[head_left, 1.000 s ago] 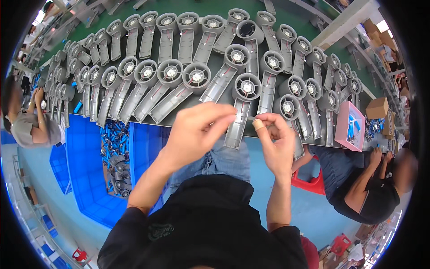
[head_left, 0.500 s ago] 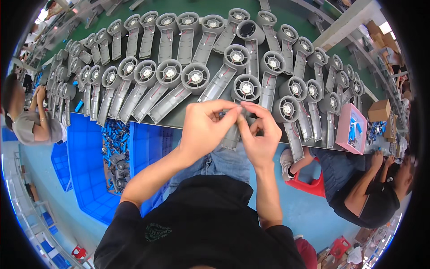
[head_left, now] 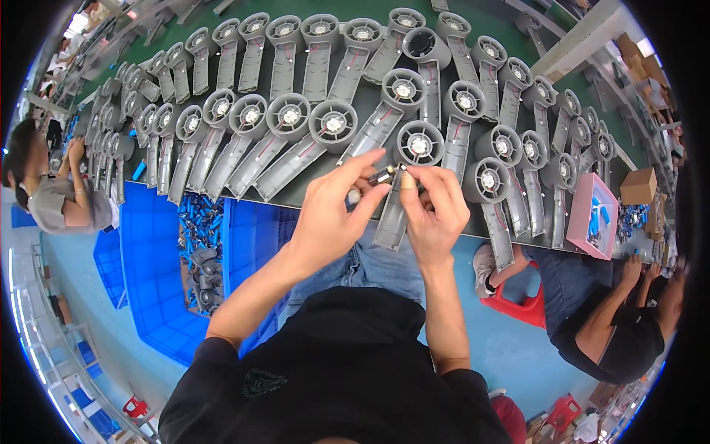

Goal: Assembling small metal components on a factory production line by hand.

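My left hand (head_left: 330,214) pinches a small dark circuit board (head_left: 381,176) between thumb and fingers. Close beside it, my right hand (head_left: 436,214) has thumb and forefinger closed on a small white connector (head_left: 404,169); any wire leading from it is too fine to follow. Just beyond and partly beneath both hands lies a grey fan housing (head_left: 420,143) with a round ringed head. Its open handle shell (head_left: 390,223) points toward me between my hands.
Rows of similar grey fan housings (head_left: 288,118) cover the dark green bench. Blue bins (head_left: 151,274) stand at the left, with blue cylindrical cells (head_left: 201,222). On the right are a pink box (head_left: 590,214), a cardboard box (head_left: 637,183) and a seated co-worker (head_left: 606,325); another person (head_left: 63,189) sits far left.
My hands have moved slightly apart and the left has turned, bringing the circuit board into sight. The whole view has shifted a little to the right.
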The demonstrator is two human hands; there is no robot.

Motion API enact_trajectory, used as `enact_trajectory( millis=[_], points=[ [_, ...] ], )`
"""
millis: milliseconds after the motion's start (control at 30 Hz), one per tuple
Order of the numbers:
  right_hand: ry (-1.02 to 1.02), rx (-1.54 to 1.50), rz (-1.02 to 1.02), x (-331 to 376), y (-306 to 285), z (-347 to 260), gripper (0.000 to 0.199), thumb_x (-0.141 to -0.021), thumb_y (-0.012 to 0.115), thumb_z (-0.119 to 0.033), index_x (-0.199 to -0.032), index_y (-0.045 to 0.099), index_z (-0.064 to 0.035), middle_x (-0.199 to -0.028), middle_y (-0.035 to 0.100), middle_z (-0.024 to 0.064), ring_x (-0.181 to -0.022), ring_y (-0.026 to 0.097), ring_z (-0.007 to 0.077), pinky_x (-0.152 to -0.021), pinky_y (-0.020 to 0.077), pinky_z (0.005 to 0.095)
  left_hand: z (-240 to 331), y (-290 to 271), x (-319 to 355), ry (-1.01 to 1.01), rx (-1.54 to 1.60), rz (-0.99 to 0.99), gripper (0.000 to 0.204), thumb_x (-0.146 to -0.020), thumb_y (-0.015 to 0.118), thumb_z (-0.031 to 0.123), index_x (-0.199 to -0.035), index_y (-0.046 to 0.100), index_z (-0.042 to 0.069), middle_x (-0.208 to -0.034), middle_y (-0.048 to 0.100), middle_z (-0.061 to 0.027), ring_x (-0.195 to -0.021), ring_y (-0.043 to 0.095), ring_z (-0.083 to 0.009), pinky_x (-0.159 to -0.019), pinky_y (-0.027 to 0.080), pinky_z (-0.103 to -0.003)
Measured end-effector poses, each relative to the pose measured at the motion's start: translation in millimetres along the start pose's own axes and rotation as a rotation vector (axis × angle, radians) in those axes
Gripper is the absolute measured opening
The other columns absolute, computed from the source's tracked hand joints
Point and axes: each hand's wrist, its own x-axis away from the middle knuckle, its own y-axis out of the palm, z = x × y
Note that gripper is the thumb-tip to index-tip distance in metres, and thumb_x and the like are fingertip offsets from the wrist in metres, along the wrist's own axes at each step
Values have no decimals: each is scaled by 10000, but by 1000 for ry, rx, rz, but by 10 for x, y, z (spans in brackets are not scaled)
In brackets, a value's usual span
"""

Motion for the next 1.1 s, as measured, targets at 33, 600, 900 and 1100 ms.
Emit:
enact_trajectory(
  millis=[33, 600, 900, 1100],
  points=[
    [-13, -3, -15, -11, -15, 3, 153, -817, 738, 34, -964, 709, 6, -911, 649, 51, -560, 482, 17, -453, 363, 182, -4, 2, 4, 22, -75, -3, 416, -830, 709, -33, -1239, 640, -7, -884, 665, -79, -727, 605, -99, -684, 507, -255],
    [-34, -10, -13, -17, -21, 5, 149, -790, 747, 41, -927, 707, 0, -888, 646, 41, -555, 473, 14, -448, 351, 181, -7, 13, -33, 189, -236, -18, 346, -793, 725, -33, -1135, 706, 8, -870, 674, -97, -711, 648, -170, -642, 514, -274],
    [25, 31, -137, -157, -105, -98, 122, -788, 740, 35, -899, 697, 6, -833, 634, 18, -553, 489, 31, -460, 371, 198, -90, -38, -70, 475, -386, -84, 435, -776, 637, -88, -1209, 600, -61, -891, 579, -136, -773, 586, -301, -685, 499, -378],
    [49, 18, -157, -180, -125, -113, 108, -800, 732, 32, -899, 694, 10, -830, 632, 18, -562, 492, 37, -471, 377, 200, -120, 10, -63, 501, -395, -46, 472, -750, 631, -103, -1219, 583, -75, -884, 569, -133, -759, 577, -300, -682, 494, -388]
  ],
)
